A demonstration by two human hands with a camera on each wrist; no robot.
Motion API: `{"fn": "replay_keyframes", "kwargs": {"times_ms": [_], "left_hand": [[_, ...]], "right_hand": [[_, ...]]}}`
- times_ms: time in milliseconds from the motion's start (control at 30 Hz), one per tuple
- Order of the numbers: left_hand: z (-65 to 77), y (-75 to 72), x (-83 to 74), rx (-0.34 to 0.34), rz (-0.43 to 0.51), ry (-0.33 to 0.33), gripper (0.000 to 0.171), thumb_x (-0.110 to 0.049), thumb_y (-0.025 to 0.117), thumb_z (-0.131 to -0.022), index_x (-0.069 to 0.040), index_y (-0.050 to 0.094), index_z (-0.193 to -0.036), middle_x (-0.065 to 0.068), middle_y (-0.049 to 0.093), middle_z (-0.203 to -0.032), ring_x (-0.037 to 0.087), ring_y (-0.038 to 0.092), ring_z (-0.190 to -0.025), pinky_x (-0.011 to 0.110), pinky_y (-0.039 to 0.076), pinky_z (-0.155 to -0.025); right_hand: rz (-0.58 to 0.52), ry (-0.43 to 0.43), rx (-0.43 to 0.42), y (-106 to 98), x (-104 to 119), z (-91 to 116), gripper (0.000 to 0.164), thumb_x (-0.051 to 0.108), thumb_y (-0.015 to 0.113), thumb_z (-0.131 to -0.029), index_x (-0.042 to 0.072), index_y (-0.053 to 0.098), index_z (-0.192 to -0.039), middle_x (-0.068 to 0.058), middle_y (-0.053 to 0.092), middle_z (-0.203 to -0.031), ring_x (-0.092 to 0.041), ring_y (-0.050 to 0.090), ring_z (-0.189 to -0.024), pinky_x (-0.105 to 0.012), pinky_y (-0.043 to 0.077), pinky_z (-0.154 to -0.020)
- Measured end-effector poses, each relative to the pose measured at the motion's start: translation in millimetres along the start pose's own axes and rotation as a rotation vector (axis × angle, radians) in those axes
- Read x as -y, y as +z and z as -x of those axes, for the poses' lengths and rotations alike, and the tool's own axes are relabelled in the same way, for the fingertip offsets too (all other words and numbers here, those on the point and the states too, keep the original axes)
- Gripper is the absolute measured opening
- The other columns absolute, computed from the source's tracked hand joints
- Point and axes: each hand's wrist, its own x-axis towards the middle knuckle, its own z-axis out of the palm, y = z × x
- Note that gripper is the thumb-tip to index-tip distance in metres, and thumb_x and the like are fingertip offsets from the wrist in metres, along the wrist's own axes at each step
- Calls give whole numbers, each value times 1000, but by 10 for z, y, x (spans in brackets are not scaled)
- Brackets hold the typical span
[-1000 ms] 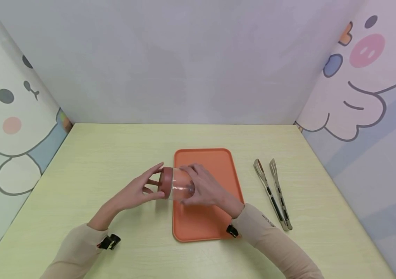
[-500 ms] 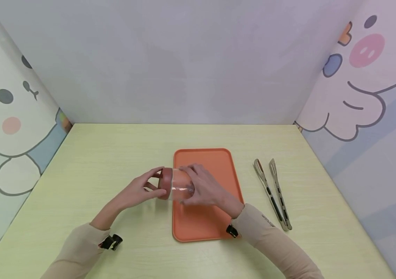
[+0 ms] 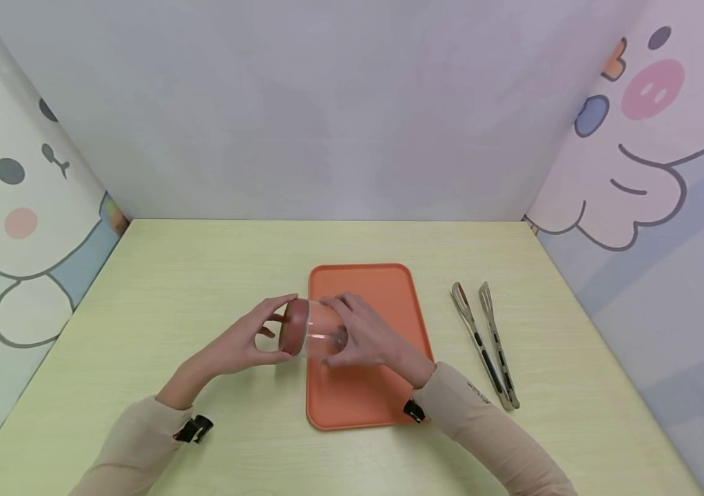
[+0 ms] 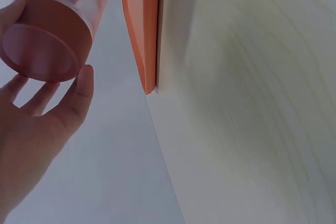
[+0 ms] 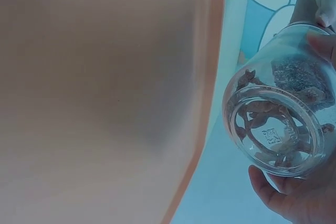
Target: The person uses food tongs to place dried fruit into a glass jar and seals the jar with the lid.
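A clear jar (image 3: 321, 329) with a reddish-brown lid (image 3: 293, 327) lies sideways in the air over the left edge of an orange tray (image 3: 352, 399). My left hand (image 3: 242, 344) has its thumb and fingertips around the lid's rim, which the left wrist view shows close up. From the other side, my right hand (image 3: 361, 331) grips the jar's body near its base. In the right wrist view, brown dried-looking pieces (image 5: 260, 109) and a dark textured piece (image 5: 299, 74) show inside through the glass-like wall; I cannot tell what they are.
Metal tongs (image 3: 491, 351) with dark grip inserts lie spread on the pale wooden table (image 3: 215, 262), right of the tray. A grey-white wall (image 3: 327, 124) stands behind the table, and panels with cartoon animals (image 3: 649, 138) flank it.
My left hand's fingers and thumb have shifted around the lid: they moved along its rim, then back apart. The right hand keeps the jar in nearly the same place.
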Motion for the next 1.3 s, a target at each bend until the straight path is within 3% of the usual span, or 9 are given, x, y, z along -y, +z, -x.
{"fn": "replay_keyframes", "kwargs": {"times_ms": [167, 300, 400, 600, 933, 1300], "left_hand": [[-9, 4, -34, -58, 92, -164, 76, -28, 65, -81, -14, 19, -140, 12, 26, -136, 27, 48, -107, 37, 46, -77], [-31, 5, -104, -60, 193, -336, 65, -30, 56, -87, -7, 22, -138, 21, 36, -129, 27, 55, -95, 36, 49, -72], [-40, 18, -125, -46, 243, -396, 59, -30, 55, -88, -5, 29, -134, 21, 44, -119, 23, 58, -85, 38, 50, -68], [-47, 37, -84, -59, 250, -371, 57, -28, 60, -85, -3, 35, -130, 19, 48, -113, 22, 58, -80, 34, 50, -66], [-16, 39, -71, -67, 165, -257, 60, -25, 65, -81, -7, 36, -130, 15, 47, -114, 20, 57, -87, 29, 48, -70], [-23, 70, -54, -130, 36, -164, 64, -31, 70, -75, -11, 40, -127, 7, 51, -110, 16, 56, -81, 38, 48, -68]], "right_hand": [[20, -8, -28, -5, 11, -15, 87, 56, 67, -61, 13, 37, -130, -1, 40, -113, -12, 38, -98, -26, 37, -77], [50, -7, -39, -10, 29, -32, 86, 54, 67, -61, 12, 38, -130, -3, 40, -114, -14, 37, -100, -28, 37, -79], [73, -8, -39, -8, 37, -36, 86, 54, 68, -60, 12, 38, -129, -3, 40, -114, -15, 37, -100, -29, 37, -81], [96, -17, -30, -5, 32, -38, 87, 54, 69, -60, 12, 38, -129, -4, 41, -114, -16, 38, -100, -30, 36, -82], [127, -45, -43, -1, 26, -40, 84, 54, 65, -61, 12, 38, -129, -4, 43, -113, -15, 39, -97, -29, 37, -81], [132, -59, -60, -4, 30, -32, 85, 55, 66, -59, 12, 40, -127, -4, 43, -112, -16, 39, -98, -30, 37, -81]]}}
